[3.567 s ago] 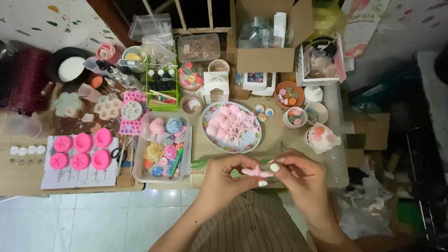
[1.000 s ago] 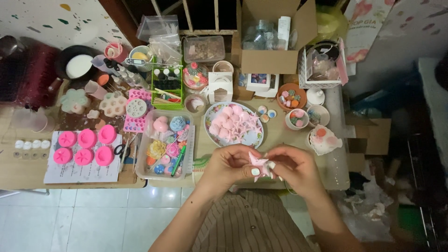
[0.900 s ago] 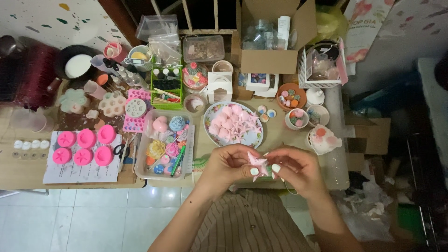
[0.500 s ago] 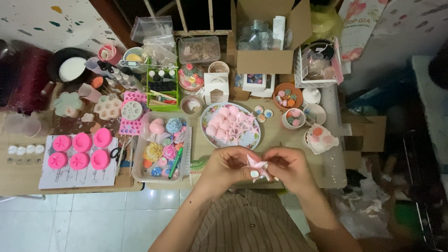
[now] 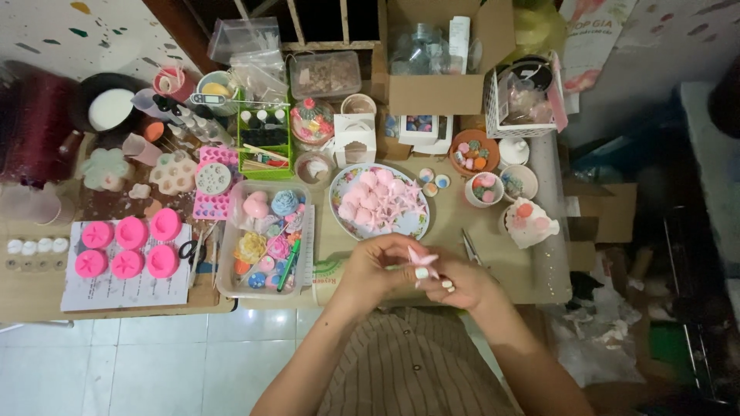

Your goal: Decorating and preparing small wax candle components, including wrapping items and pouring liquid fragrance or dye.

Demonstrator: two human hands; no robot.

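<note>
- Pink star-shaped piece (image 5: pixel 421 257) sits pinched between both hands at the desk's (image 5: pixel 443 227) near edge, lifted clear for fingering.
- Left hand (image 5: pixel 371 271) and right hand (image 5: pixel 456 282) close narrowly around it.
- Just beyond, a plate (image 5: pixel 339 206) of similar pink pieces; left, a clear tray (image 5: pixel 225 266).

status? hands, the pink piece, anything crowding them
Left hand and right hand together, both pinching small pink star-shaped piece. Held above table's near edge. Plate of pink pieces just beyond; scissors beside right hand.
</note>
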